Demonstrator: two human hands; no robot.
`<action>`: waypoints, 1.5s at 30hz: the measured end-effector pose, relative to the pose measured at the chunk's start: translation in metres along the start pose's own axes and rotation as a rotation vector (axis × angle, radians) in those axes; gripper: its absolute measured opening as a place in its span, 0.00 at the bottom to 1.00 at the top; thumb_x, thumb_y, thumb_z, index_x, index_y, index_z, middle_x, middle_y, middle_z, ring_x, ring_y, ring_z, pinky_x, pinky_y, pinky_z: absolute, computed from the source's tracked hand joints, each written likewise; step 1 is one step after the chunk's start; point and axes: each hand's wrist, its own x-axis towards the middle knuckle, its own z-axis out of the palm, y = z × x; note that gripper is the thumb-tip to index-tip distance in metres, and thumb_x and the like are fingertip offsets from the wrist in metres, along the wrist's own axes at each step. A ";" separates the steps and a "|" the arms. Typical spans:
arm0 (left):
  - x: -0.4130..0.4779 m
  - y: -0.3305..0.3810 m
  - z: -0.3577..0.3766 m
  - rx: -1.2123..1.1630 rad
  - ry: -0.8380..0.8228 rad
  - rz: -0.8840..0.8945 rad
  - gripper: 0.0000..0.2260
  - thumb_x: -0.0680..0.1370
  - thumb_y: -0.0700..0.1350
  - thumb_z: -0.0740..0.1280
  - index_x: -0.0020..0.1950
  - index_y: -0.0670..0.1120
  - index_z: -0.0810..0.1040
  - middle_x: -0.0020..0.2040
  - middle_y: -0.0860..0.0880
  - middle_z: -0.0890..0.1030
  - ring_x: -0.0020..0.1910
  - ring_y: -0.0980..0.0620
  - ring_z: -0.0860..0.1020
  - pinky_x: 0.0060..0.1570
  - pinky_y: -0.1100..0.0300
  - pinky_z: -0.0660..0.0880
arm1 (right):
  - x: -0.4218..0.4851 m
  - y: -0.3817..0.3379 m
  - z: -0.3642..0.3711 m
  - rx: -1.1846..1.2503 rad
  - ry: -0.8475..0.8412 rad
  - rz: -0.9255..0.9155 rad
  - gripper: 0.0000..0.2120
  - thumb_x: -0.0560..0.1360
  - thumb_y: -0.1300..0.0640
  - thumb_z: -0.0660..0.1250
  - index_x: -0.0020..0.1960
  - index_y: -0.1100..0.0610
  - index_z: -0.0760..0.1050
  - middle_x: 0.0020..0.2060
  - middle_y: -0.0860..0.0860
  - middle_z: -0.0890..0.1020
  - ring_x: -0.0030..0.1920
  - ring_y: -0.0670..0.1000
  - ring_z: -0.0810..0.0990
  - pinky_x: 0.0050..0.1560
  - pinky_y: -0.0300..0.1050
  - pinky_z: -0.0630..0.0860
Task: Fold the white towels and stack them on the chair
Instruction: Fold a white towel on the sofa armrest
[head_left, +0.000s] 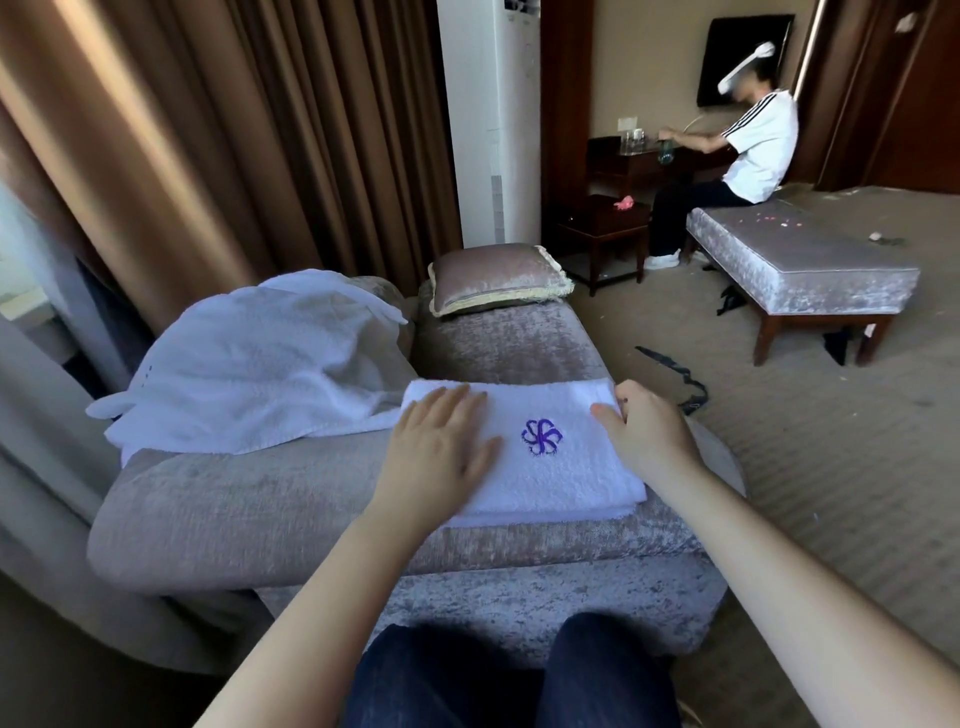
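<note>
folded towel (545, 467): on the chair (509, 348) seat, long axis left-right. my left hand (436, 452) spread flat on it; right hand (649, 431) pinches its right edge. unfolded towel (249, 364) just left, nearer my left hand.

A folded towel (571, 467), white terry, lies flat as a neat rectangle on the padded top of the grey velvet chair (260, 509), layered edges showing along its near side. A purple embroidered emblem (542, 436) faces up at its middle. The left hand (436, 447) rests flat on its left part; the right hand (644, 426) lies at its right edge, thumb on top. A second white towel (260, 364) lies unfolded and rumpled over the chair's left side, touching the folded one's far left corner
</note>
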 end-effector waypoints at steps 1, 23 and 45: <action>-0.005 0.003 0.009 0.049 -0.058 0.019 0.28 0.80 0.61 0.52 0.68 0.45 0.76 0.66 0.43 0.77 0.65 0.38 0.74 0.64 0.41 0.69 | -0.001 0.003 0.002 0.014 -0.016 -0.010 0.19 0.80 0.51 0.62 0.35 0.56 0.60 0.28 0.50 0.66 0.28 0.50 0.63 0.29 0.46 0.55; -0.006 0.069 0.020 -0.054 0.094 0.546 0.01 0.76 0.43 0.68 0.46 0.47 0.77 0.44 0.50 0.78 0.39 0.48 0.73 0.41 0.56 0.69 | 0.040 0.019 -0.013 0.598 -0.061 -0.148 0.12 0.74 0.72 0.66 0.44 0.58 0.82 0.29 0.43 0.82 0.27 0.39 0.77 0.28 0.31 0.71; 0.002 0.004 0.025 0.078 -0.036 -0.138 0.23 0.80 0.54 0.54 0.67 0.44 0.77 0.67 0.44 0.77 0.68 0.44 0.73 0.67 0.39 0.66 | -0.005 -0.020 0.051 -0.270 0.006 -0.369 0.37 0.77 0.38 0.40 0.73 0.60 0.68 0.71 0.54 0.71 0.73 0.55 0.65 0.73 0.47 0.55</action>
